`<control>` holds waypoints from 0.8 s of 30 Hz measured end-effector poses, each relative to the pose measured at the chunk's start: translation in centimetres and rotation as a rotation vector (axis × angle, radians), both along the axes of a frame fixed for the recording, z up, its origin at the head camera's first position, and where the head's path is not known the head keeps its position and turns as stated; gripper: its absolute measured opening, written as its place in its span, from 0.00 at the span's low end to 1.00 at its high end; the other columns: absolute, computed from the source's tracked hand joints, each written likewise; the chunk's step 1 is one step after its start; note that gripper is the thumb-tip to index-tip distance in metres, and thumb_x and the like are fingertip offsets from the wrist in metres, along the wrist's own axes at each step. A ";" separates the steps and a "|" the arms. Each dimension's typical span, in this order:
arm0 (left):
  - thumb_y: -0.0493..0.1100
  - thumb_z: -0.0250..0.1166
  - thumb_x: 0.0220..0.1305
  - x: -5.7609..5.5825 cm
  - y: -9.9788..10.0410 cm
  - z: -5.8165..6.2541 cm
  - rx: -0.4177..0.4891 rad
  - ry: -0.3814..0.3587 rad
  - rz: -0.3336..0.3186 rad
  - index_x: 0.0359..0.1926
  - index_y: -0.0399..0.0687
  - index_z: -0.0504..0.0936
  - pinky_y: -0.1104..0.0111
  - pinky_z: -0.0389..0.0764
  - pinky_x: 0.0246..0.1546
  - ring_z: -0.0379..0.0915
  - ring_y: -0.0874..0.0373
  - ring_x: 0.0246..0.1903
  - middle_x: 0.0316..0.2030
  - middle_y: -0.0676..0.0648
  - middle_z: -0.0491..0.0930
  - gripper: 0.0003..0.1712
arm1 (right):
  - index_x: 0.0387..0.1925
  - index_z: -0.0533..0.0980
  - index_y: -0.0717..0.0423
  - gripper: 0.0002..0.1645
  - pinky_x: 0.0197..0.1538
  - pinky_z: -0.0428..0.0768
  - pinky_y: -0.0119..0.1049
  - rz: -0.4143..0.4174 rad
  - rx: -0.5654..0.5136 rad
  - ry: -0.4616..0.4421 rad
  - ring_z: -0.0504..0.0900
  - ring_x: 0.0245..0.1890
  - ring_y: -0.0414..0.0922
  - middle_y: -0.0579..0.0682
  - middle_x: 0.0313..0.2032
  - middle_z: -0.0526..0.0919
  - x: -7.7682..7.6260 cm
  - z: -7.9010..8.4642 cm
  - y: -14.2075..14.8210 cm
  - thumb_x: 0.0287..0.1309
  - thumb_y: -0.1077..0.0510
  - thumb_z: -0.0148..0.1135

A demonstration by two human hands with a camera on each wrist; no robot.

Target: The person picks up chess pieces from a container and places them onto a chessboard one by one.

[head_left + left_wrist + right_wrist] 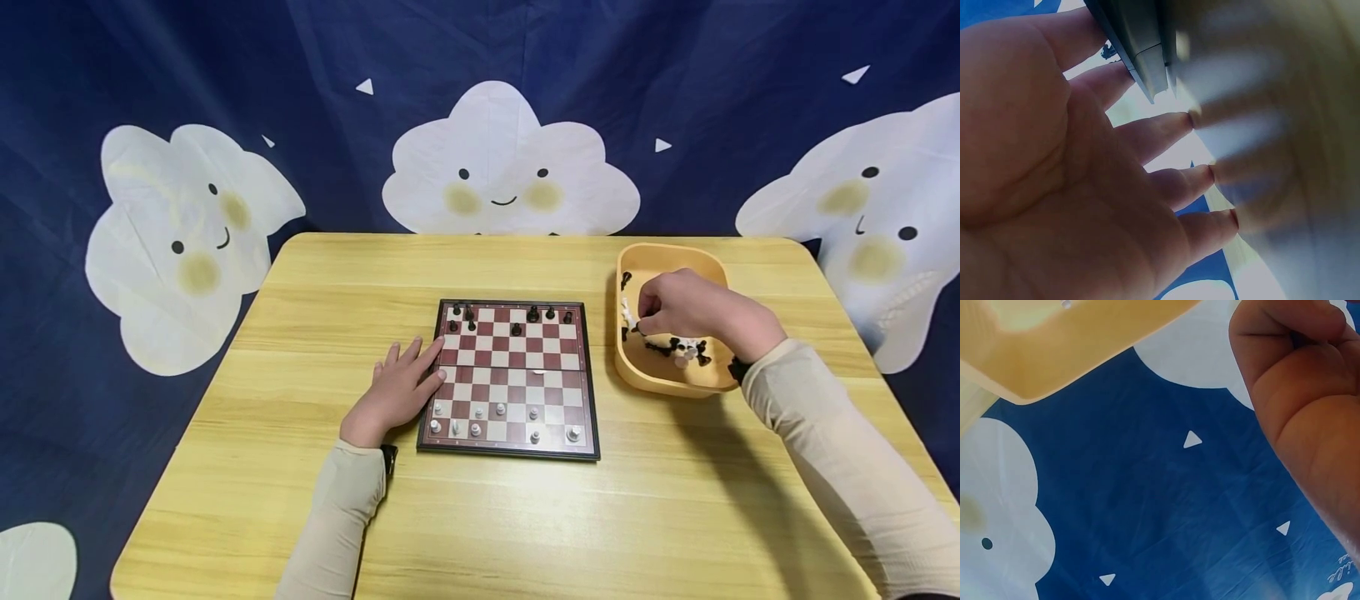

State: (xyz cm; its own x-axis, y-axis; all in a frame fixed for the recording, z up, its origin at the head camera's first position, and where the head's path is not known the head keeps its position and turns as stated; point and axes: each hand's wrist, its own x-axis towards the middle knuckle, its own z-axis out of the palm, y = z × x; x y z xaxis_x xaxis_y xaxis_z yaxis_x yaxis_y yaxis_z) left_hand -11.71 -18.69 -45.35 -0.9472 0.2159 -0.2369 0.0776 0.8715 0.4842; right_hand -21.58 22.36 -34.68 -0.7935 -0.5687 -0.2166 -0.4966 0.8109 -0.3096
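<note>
Toward the far right corner of the pale wood-grained desk (510, 525), loose black and white chess pieces (684, 350) are being held by a rounded orange-yellow tray (660, 382), reached into by the right hand (690, 310) with bent fingers; whether one is being pinched cannot be told. At the left edge of a black-rimmed red-and-white chessboard (555, 392), between the desk's side edges, the left hand (395, 388) is being rested spread.
</note>
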 end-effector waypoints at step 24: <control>0.57 0.46 0.73 0.0 0.0 0.1 -0.010 -0.007 0.004 0.75 0.61 0.51 0.35 0.40 0.62 0.31 0.32 0.70 0.73 0.38 0.47 0.33 | 0.26 0.79 0.50 0.04 0.35 0.74 0.39 0.001 -0.010 -0.006 0.75 0.27 0.40 0.42 0.25 0.78 0.0 0.2 -0.6 0.49 0.55 0.66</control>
